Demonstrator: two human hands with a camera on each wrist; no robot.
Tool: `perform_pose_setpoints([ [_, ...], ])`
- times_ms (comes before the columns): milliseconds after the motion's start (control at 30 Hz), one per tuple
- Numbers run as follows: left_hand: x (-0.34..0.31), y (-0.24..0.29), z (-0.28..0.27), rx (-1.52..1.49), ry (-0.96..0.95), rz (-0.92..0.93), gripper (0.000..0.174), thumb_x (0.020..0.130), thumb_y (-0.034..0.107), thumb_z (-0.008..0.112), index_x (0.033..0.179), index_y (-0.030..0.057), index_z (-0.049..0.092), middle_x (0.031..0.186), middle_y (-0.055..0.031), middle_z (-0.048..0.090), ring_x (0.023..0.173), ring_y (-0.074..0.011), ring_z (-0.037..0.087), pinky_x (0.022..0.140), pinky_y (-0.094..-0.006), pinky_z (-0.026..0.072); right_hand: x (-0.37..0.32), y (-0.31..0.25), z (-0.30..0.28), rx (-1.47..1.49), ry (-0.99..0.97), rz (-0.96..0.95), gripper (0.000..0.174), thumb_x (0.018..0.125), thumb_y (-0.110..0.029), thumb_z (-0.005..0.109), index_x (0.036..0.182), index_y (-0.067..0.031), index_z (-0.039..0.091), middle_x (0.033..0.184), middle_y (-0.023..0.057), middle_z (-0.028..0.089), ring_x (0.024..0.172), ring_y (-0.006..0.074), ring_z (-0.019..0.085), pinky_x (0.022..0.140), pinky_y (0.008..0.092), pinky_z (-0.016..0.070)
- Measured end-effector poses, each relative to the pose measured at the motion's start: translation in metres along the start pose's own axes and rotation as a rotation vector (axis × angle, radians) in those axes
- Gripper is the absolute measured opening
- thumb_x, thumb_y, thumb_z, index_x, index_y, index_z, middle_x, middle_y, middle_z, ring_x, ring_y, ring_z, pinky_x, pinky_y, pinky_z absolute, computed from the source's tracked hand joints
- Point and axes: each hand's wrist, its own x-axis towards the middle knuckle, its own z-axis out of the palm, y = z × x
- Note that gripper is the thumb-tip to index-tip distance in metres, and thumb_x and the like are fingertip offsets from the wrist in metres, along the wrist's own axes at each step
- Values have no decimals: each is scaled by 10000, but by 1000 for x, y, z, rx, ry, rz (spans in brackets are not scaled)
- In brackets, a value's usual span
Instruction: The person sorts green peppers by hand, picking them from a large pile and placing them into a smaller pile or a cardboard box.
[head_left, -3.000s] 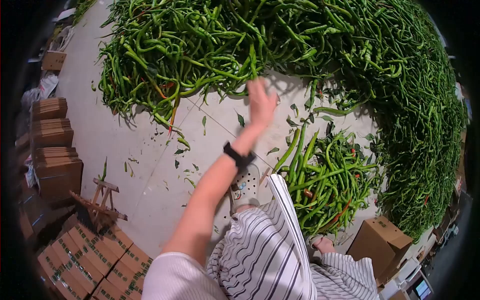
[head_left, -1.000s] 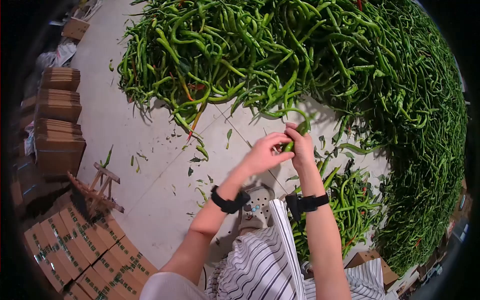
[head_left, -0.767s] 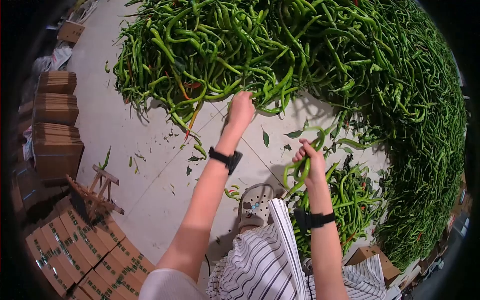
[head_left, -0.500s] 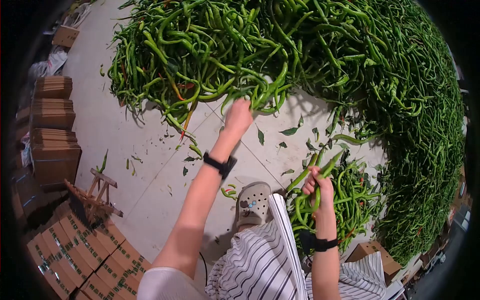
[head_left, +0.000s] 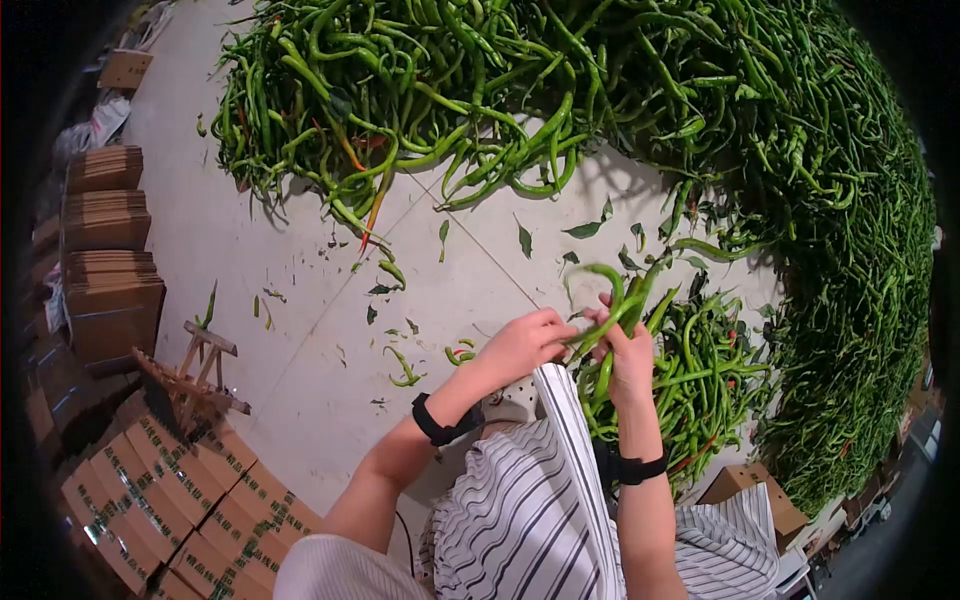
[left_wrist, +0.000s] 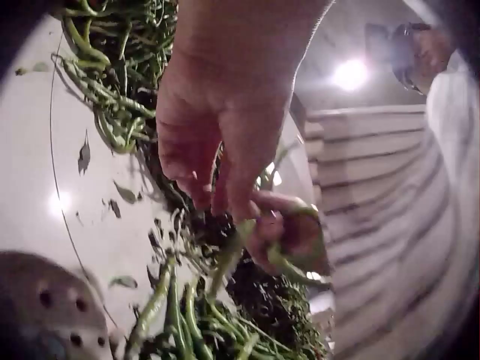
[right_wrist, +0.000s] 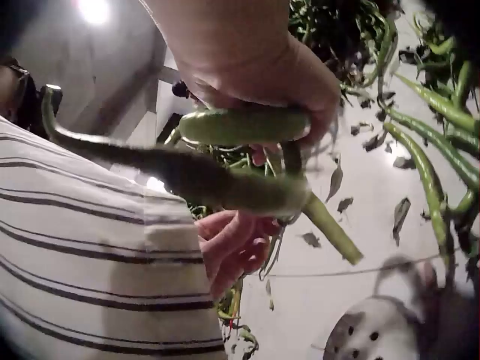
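White fabric with dark stripes (head_left: 540, 500) covers the person's lap at the near edge of the head view. Printed flattened cartons (head_left: 170, 490) lie at the near left and a brown cardboard box (head_left: 750, 490) stands at the near right. A grey perforated clog (head_left: 500, 402) shows just past the lap on the pale tiled floor (head_left: 300, 300).

Above the clog the two hands meet. The right hand (head_left: 632, 360) is a closed fist round a bunch of long green chilli peppers (head_left: 618, 308), held clear of the floor. The long axis of the bunch runs near to far and leans slightly rightward at the far end. The far ends stand out beyond the fist, one hooking back to the left, and shorter ends hang from the fist toward the lap. The left hand (head_left: 525, 345) comes in from the left, its fingertips drawn together on one pepper of the bunch, beside the right hand's fingers.

Just right of the hands a small pile of green peppers (head_left: 705, 370) lies on the floor, with a few red ones among them. To the left stand a small wooden stool (head_left: 195, 385) and, farther off, stacks of folded brown cardboard (head_left: 110, 260). Loose leaves and stray peppers (head_left: 400, 365) are scattered across the tiles. Farthest off, a large heap of green peppers (head_left: 600, 90) curves across the far side and down the right.
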Motion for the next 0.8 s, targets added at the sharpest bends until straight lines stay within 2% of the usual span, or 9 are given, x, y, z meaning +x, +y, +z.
perform_pose_setpoints([
  [100, 16, -29, -18, -13, 115, -109, 174, 779, 88, 612, 928, -1, 619, 866, -110, 597, 663, -235, 575, 621, -307, 470, -14, -9, -22, -213, 116, -64, 252, 796, -76, 551, 1025, 22, 591, 721, 13, 575, 515, 55, 423, 454, 194, 318],
  [133, 29, -42, -32, 92, 290, -203, 182, 781, 96, 609, 938, 4, 614, 897, -115, 593, 712, -253, 571, 656, -323, 469, -22, -12, -43, -388, 80, -63, 190, 787, -133, 589, 902, 17, 610, 733, 24, 604, 604, 74, 482, 540, 218, 375],
  [167, 46, -56, -47, 199, 467, -297, 190, 784, 105, 605, 948, 9, 608, 927, -120, 590, 761, -271, 567, 691, -339, 468, -31, -18, -56, -681, 107, -59, 270, 779, -139, 592, 976, 45, 600, 751, 53, 614, 650, 101, 511, 593, 238, 412],
  [233, 79, -94, -65, 585, 742, -150, 226, 786, 138, 610, 979, 21, 601, 967, -128, 580, 876, -291, 540, 759, -372, 445, -43, -12, -84, -915, 251, -134, 349, 790, -137, 588, 1091, 38, 568, 802, 94, 622, 716, 129, 545, 685, 270, 441],
  [300, 111, -111, -72, 573, 711, -120, 266, 778, 171, 625, 998, 24, 591, 981, -134, 578, 958, -304, 508, 811, -387, 415, -46, -7, -106, -895, 280, -240, 333, 804, -108, 571, 1105, 35, 559, 816, 95, 629, 709, 128, 545, 665, 259, 435],
  [500, 142, -115, -53, 466, 578, -155, 248, 754, 197, 657, 902, 2, 616, 867, -137, 591, 757, -298, 564, 689, -375, 456, -40, -43, -61, -472, 141, -81, 277, 828, -87, 548, 1092, -10, 585, 888, 55, 646, 514, 29, 422, 463, 184, 322],
  [533, 138, -102, -45, 320, 645, -36, 214, 747, 179, 667, 838, -8, 617, 778, -127, 580, 623, -261, 545, 592, -334, 445, -32, -42, -54, -363, 93, -111, 282, 831, -88, 540, 1105, -36, 584, 934, 44, 645, 476, 1, 364, 422, 170, 274],
  [667, 85, -46, -19, 62, 497, -216, 178, 751, 133, 674, 814, -16, 601, 708, -85, 531, 548, -144, 461, 517, -270, 381, 11, -35, -20, -116, 74, -91, 311, 848, -130, 543, 1127, 9, 546, 1036, 88, 627, 504, 32, 409, 466, 183, 350],
  [800, 46, -3, -6, -66, 309, -289, 204, 740, 143, 684, 810, -25, 591, 731, -108, 532, 565, -207, 503, 535, -288, 413, 56, -39, 21, -7, 66, -135, 314, 814, -181, 622, 1064, 0, 565, 905, 27, 620, 528, 44, 426, 491, 187, 355],
])
